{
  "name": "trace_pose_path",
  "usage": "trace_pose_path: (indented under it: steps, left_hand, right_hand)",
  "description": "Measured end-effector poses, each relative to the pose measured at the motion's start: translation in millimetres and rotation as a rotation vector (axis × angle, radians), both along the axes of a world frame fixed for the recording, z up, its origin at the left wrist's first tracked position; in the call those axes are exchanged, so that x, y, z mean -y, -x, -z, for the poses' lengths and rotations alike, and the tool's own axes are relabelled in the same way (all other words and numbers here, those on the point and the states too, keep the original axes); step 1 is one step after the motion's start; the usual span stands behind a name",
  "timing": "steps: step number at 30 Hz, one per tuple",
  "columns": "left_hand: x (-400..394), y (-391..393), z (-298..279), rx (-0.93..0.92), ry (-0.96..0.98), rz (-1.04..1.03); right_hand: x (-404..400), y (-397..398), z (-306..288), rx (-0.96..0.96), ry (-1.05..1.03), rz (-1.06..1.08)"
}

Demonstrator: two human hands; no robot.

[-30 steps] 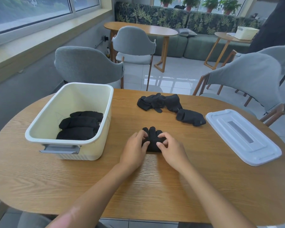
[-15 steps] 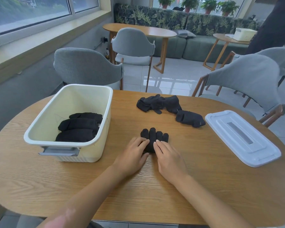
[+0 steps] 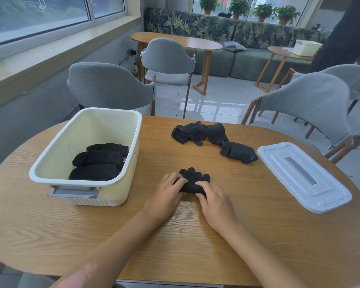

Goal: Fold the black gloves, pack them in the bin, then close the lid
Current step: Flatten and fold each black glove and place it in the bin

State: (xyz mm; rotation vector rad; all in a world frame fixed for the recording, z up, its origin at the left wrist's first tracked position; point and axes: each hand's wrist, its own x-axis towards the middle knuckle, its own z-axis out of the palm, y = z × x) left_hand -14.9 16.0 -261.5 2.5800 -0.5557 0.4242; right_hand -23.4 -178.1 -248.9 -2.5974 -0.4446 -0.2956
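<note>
Folding step: the bench has the bin at its left edge, three folded pairs inside, and the lid off by the right edge. Mid-bench, left hand and right hand, fingers curled, grip the glove. Next I'd guess: carry it to the bin.

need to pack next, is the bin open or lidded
Open: the bin has no lid on; the white lid lies flat on the table, apart.

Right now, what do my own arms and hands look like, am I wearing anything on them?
Nothing worn that shows: the left hand and right hand are bare, no gloves, rings or watch visible. Both forearms are bare too, with no sleeves in view up to the frame's bottom edge.
</note>
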Motion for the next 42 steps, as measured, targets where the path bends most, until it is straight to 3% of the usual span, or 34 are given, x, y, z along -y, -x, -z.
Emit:
trace_pose_path:
  steps: [4,9,16,24,29,33,42]
  left_hand:
    - [-2,6,-1,-0.037,0.076,-0.019]
    - [2,-5,-18,-0.222,0.169,-0.053]
    - [2,-31,-36,-0.371,0.224,-0.177]
    - [11,-44,-47,-0.421,0.085,-0.253]
    - [13,-44,-43,-0.408,0.124,-0.243]
    - [14,-49,-47,-0.47,0.081,-0.199]
    - [26,-70,-71,-0.689,-0.214,-0.219]
  right_hand:
    - [6,5,-8,-0.11,-0.137,0.009]
    - [2,-15,-21,-0.297,-0.272,0.053]
    - [-6,-48,-33,-0.447,-0.148,0.12]
    - [-11,-65,-33,-0.404,-0.034,0.277]
    - [-8,-70,-32,-0.402,-0.035,0.255]
    - [-6,-76,-46,-0.536,0.007,0.151]
    - [-20,-103,-77,-0.929,0.104,0.054]
